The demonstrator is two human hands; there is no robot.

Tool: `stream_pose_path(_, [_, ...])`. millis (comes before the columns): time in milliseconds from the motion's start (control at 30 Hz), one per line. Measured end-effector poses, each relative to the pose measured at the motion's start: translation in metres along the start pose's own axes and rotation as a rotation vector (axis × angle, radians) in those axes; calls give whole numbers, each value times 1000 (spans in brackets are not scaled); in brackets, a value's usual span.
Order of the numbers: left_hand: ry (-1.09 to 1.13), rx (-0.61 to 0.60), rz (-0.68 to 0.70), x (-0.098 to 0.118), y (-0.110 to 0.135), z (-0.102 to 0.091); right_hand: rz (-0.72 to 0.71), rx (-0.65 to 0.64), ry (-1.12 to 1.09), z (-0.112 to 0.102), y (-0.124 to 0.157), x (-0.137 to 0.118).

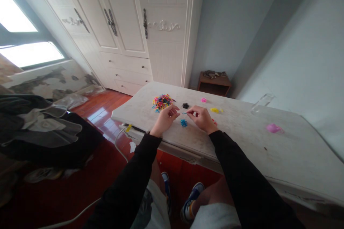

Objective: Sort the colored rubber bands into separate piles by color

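My right hand (200, 117) is closed in a pinch on a small blue rubber band (184, 113), whose end sticks out to the left of the fingertips. My left hand (167, 118) faces it with thumb and forefinger apart, holding nothing I can see. Just beyond the left hand lies a heap of mixed-colour rubber bands (162, 102). Between the hands sits a small blue pile (184, 123), with a black pile (185, 106) farther back. A pink pile (204, 100) and a yellow pile (214, 110) lie beyond the right hand, which partly hides a red pile (214, 122).
On the white table (242, 139), a clear glass (262, 103) and a pinkish-purple bag-like item (273, 128) are to the right. A white wardrobe (166, 50) and a small brown cabinet (214, 84) stand behind. A white cable (116, 142) hangs at the table's left edge.
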State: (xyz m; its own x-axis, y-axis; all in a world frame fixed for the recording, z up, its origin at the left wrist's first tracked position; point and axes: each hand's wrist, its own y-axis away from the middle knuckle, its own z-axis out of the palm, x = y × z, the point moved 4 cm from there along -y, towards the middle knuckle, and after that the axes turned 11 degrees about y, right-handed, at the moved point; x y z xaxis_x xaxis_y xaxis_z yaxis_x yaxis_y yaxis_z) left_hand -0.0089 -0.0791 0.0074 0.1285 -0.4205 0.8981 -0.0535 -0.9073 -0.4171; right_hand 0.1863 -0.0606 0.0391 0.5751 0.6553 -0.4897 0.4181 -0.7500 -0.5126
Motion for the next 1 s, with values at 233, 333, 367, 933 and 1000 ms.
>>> stream_pose_path(233, [61,24,-10,-4,-1,-1,-29,-44,-59,1,1,2])
stream_pose_path(333, [48,48,-10,-4,-2,-2,-78,-92,-93,2,2,0])
stream_pose_path(367, [43,53,-5,-3,-2,-3,-86,-112,-101,3,2,0])
stream_pose_path(933, [177,86,-76,-10,-2,-5,-82,-185,-56,5,3,-3])
stream_pose_path(1000, [182,85,-69,-9,-2,-4,-86,-163,-42,5,3,-3])
